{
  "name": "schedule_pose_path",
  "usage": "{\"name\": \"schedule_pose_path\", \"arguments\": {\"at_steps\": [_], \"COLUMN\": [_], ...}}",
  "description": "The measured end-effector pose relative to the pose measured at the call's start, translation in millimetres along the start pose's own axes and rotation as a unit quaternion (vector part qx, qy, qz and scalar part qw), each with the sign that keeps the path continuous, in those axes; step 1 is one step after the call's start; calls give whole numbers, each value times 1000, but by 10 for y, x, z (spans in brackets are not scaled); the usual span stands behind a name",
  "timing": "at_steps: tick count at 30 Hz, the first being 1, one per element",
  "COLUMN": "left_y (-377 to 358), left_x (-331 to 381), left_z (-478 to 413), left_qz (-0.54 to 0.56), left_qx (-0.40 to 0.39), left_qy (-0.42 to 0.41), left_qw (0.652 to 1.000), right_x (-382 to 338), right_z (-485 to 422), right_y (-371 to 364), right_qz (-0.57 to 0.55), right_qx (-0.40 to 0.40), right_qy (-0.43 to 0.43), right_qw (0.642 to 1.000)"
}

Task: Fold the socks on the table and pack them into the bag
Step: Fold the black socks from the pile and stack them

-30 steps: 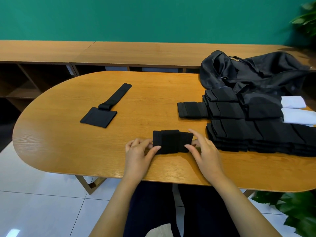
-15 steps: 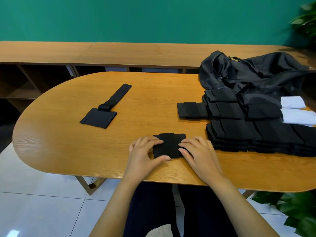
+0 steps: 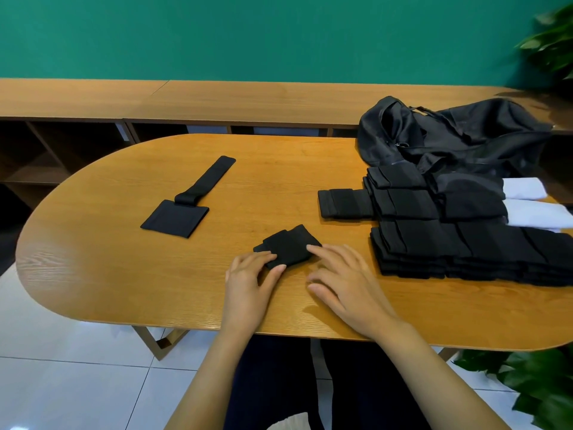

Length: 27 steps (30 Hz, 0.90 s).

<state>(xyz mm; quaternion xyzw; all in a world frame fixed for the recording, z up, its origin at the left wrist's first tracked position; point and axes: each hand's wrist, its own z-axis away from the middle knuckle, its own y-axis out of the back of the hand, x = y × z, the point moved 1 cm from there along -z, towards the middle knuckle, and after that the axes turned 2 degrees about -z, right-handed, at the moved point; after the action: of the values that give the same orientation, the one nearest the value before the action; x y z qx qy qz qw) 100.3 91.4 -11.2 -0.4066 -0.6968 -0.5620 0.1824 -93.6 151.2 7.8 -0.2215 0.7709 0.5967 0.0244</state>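
Where the table point(image 3: 93, 259) curved away on the left, one black sock point(image 3: 186, 209) lay flat with its leg stretched out, probably awaiting its turn. At the near edge the left hand point(image 3: 249, 280) had its grip pinched on a corner of the one folded sock point(image 3: 291, 248), likely to keep the fold from springing open. The right hand point(image 3: 348, 280) lay flat and released, one fingertip touching that sock. Further right sat one folded bundle point(image 3: 344, 202), black stacks point(image 3: 465, 252) too layered to count, two white socks point(image 3: 524, 189), and one bag point(image 3: 449, 135) behind them.
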Motion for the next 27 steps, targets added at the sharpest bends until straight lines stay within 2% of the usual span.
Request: {"name": "schedule_pose_path", "arguments": {"at_steps": [4, 9, 14, 19, 25, 27], "left_y": [-3, 34, 65, 64, 71, 67], "left_x": [3, 22, 36, 40, 47, 43], "left_z": [-1, 11, 4, 5, 3, 3], "left_qz": [3, 27, 56, 52, 52, 48], "left_qx": [0, 36, 50, 36, 26, 27], "left_qy": [7, 35, 72, 74, 74, 73], "left_qw": [1000, 998, 995, 995, 996, 996], "right_x": [-121, -153, 29, 393, 591, 579], "right_z": [-146, -349, -617, -755, -774, -774], "right_y": [-60, -47, 134, 264, 223, 237], "right_qz": [67, 106, 184, 206, 210, 189], "right_qx": [-74, -75, -4, -26, -77, -68], "right_qy": [43, 49, -44, -162, -188, -195], "right_qw": [994, 990, 982, 965, 956, 960]}}
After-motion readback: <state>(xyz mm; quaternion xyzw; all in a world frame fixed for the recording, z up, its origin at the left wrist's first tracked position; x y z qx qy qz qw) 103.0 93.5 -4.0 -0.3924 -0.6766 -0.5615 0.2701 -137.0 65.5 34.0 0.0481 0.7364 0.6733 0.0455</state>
